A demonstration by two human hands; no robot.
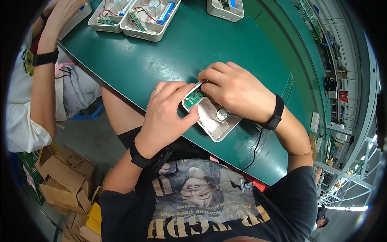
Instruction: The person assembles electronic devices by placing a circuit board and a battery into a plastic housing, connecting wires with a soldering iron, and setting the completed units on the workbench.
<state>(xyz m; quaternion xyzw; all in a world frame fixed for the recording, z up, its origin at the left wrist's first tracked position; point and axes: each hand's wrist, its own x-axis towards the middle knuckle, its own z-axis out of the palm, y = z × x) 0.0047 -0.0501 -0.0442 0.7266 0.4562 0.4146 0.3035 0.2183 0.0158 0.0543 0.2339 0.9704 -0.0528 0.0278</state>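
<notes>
A white plastic housing (218, 137) rests at a tilt near the table's close edge, its inside facing up. My left hand (167, 111) is closed round its left side, thumb over the rim. Within the housing, a green circuit board (194, 98) lies at the far left end and a round silver part (221, 114) sits nearer the right wall. My right hand (238, 90) reaches over the far side with fingers curled down at the board. Its fingertips are partly hidden, and what they pinch cannot be made out.
Similar open housings (151, 37) with boards, wires and blue cylindrical cells stand at the far left; another housing (227, 15) is at the far edge. At left, another person's arm (45, 80) reaches over the green table (161, 60). Cardboard boxes (68, 173) stand on the floor. A black cable (256, 151) crosses the near edge.
</notes>
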